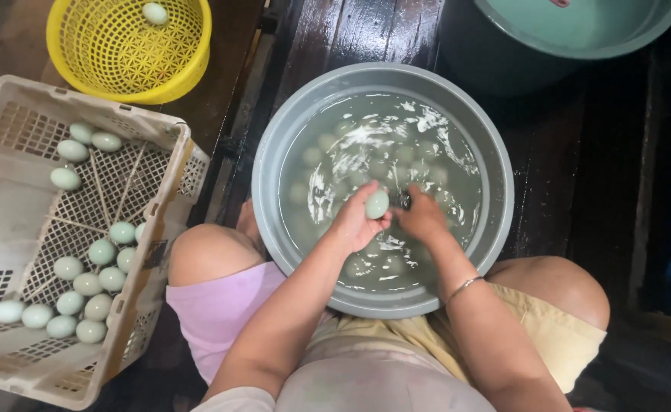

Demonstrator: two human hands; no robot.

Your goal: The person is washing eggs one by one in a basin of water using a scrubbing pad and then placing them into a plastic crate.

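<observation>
While cloudy water ripples around both wrists, a seated person works over a round grey basin [274,152] set between the knees on dark, wet floorboards [351,30]. The left hand [357,221] is curled closed around one pale green egg [377,203], lifting it just above the water near the middle of the basin. The right hand [421,217] is closed around a small dark object, too blurred to identify, touching or nearly touching the egg's right side; a thin bracelet [464,287] circles that wrist. The held egg is smooth, oval and wet, with a faint sheen. More eggs lie submerged in the basin, blurred by the milky water and too indistinct to count.

Left of the basin, a tilted beige plastic crate [15,206] with perforated walls holds about seventeen pale green eggs [83,286]: four near its upper end, the rest clustered toward its lower end. Beyond the crate, up and to the left of the basin, a yellow mesh basket [122,76] contains a single egg [154,13] near its far rim. Up and to the right of the basin sits a large teal tub [580,42], only partly in view, its contents not visible.
</observation>
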